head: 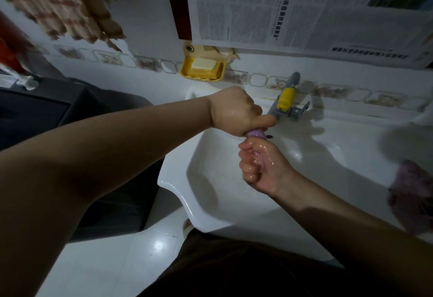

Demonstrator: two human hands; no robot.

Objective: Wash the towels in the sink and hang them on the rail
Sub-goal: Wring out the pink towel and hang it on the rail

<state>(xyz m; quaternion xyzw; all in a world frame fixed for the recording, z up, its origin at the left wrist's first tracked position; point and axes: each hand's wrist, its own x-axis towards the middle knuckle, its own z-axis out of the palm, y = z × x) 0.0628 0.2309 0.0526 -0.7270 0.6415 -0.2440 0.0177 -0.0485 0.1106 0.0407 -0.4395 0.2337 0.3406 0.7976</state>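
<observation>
Over the white sink (178,191), both my hands grip a twisted purple towel (256,133). My left hand (234,111) is a closed fist on its upper end, close to the grey tap with a yellow sleeve (284,101). Just below, my right hand (261,164) is a wet fist around the lower end; only a short piece of cloth shows between the fists. A second purple towel (412,193) lies bunched on the sink's right edge. A brown checked towel (58,3) hangs at top left. No rail is visible.
A yellow soap dish (201,69) with a pale bar is fixed to the tiled wall behind the sink. Newspaper (304,8) covers the wall above the tap. A dark cabinet (42,114) stands to the left. White floor tiles (117,261) lie below.
</observation>
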